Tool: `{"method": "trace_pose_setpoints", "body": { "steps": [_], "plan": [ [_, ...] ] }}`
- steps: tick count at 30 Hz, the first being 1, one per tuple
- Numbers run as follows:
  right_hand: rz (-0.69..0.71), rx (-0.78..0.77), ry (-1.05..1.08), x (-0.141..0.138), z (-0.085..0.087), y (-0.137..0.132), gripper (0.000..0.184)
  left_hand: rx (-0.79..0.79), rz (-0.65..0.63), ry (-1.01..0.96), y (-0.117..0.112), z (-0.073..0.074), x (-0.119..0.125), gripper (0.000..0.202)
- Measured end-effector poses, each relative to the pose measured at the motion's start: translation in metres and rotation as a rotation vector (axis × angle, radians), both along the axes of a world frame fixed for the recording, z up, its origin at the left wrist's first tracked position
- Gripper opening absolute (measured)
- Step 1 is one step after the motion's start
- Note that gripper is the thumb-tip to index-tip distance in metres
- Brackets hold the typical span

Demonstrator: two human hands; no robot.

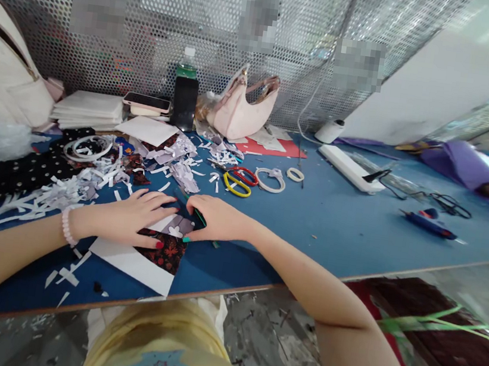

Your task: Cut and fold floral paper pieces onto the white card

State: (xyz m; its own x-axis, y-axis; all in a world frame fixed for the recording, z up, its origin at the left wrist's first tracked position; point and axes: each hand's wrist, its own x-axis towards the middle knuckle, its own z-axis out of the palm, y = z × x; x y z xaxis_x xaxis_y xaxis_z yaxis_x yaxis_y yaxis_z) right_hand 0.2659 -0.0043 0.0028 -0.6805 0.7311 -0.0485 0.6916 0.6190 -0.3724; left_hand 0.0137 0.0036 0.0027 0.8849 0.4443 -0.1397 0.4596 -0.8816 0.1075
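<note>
Hands on patterned sheet (159, 250): left hand (134, 216) flat; right hand (217, 218) grip around green tool (197, 216), axis upper-left to lower-right.

Both hands rest on a paper sheet (139, 262) at the table's (334, 219) near edge. Paper scraps (68, 184) lie far left; scissors (238, 179) just beyond; a power strip (350, 168) far right.

The left hand (134, 216) covers much of the patterned paper (163, 250). The right hand (215, 218) hides most of a dark green tool (198, 218). Blurred patches mask the mesh wall (167, 17).
</note>
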Motion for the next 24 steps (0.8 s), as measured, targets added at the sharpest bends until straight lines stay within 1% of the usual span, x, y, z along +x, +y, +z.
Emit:
{"method": "trace_pose_setpoints", "body": {
  "steps": [2,3,5,7,9,10,11,13,15,16,18,19,20,21,24],
  "plan": [
    [0.048,-0.069,0.017,0.004,0.003,0.003,0.040,0.024,-0.015,-0.007,0.001,-0.002,0.000,0.058],
    [0.050,-0.098,0.026,0.004,0.004,0.004,0.039,0.040,-0.020,-0.011,0.002,-0.003,0.000,0.056],
    [-0.001,-0.106,0.043,0.000,0.003,0.002,0.036,0.077,-0.033,-0.026,0.002,-0.007,-0.001,0.052],
    [-0.101,-0.014,0.042,-0.009,-0.001,-0.003,0.037,0.108,-0.049,-0.056,0.003,-0.012,-0.002,0.049],
    [-0.152,0.091,-0.002,-0.018,-0.006,-0.007,0.045,0.121,-0.069,-0.097,0.006,-0.017,-0.003,0.047],
    [-0.158,0.110,-0.012,-0.020,-0.009,-0.009,0.046,0.116,-0.076,-0.123,0.008,-0.019,-0.003,0.045],
    [-0.157,0.111,-0.013,-0.022,-0.010,-0.009,0.044,0.104,-0.076,-0.158,0.010,-0.021,-0.003,0.043],
    [-0.146,0.085,0.010,-0.021,-0.013,-0.008,0.032,0.062,-0.056,-0.241,0.014,-0.025,-0.003,0.041],
    [-0.138,0.069,0.034,-0.019,-0.013,-0.007,0.023,0.007,0.004,-0.314,0.018,-0.027,-0.003,0.041],
    [-0.137,0.077,0.032,-0.019,-0.013,-0.007,0.025,-0.018,0.042,-0.335,0.019,-0.027,-0.002,0.041],
    [-0.140,0.120,0.001,-0.019,-0.013,-0.009,0.040,-0.047,0.092,-0.347,0.018,-0.026,-0.001,0.042],
    [-0.138,0.142,-0.018,-0.019,-0.013,-0.010,0.047,-0.046,0.099,-0.345,0.017,-0.025,0.000,0.042],
    [-0.136,0.156,-0.030,-0.020,-0.013,-0.011,0.049,-0.036,0.092,-0.340,0.016,-0.024,0.000,0.042],
    [-0.135,0.156,-0.026,-0.020,-0.014,-0.012,0.045,-0.021,0.079,-0.333,0.014,-0.023,0.001,0.042],
    [-0.131,0.111,0.039,-0.019,-0.015,-0.010,0.020,0.019,0.044,-0.319,0.012,-0.024,0.001,0.041]
  ]
}}
